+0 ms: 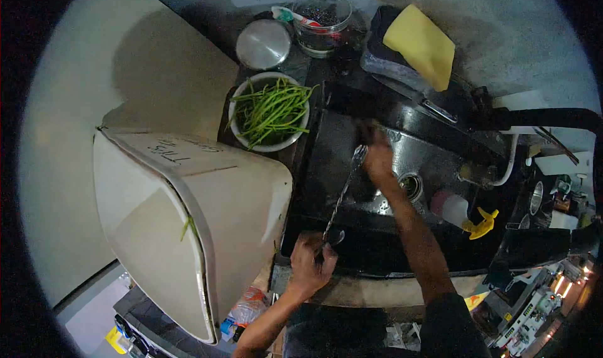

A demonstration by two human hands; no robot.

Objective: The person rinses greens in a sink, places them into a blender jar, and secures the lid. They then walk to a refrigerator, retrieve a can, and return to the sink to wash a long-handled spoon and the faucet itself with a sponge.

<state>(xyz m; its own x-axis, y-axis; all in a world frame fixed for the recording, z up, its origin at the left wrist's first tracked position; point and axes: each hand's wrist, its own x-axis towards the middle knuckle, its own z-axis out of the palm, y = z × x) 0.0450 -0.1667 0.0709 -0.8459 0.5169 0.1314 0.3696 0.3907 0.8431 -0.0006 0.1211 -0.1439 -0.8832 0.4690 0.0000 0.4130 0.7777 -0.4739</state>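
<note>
My left hand point(311, 263) is closed around the lower end of a long metal bar spoon with a twisted shaft point(340, 197). The spoon slants up over a dark sink point(325, 169). Beside its upper end, my right hand point(377, 153) reaches into the sink, blurred and dim; its fingers and whatever they may hold cannot be made out. Just right of my right forearm lies the round sink drain point(411, 186), with something green in it. Left of the sink stands a white bowl point(235, 117) heaped with thin green stems point(275, 113).
A large white plastic bin point(240, 193) bearing handwriting stands at left. Behind the sink are a clear tub point(322, 23) with a toothbrush point(297, 16), a round metal lid point(264, 44) and a yellow sponge cloth point(421, 47). A yellow-headed spray bottle point(480, 223) lies at right, near a faucet point(476, 174).
</note>
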